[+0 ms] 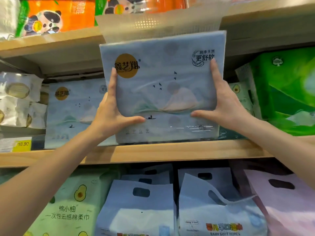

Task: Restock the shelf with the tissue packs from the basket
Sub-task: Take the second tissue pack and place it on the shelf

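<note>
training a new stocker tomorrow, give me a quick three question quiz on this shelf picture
1. True or false: only one grip holds the blue tissue pack.
2. What stands just left of it on the same shelf? A) a matching blue pack B) an orange panda pack C) a pink bag
3. Fill in: the yellow price tag reads ____.

Key: 1 false, the left grip and right grip both hold it. 2 A. 3 10.90.
</note>
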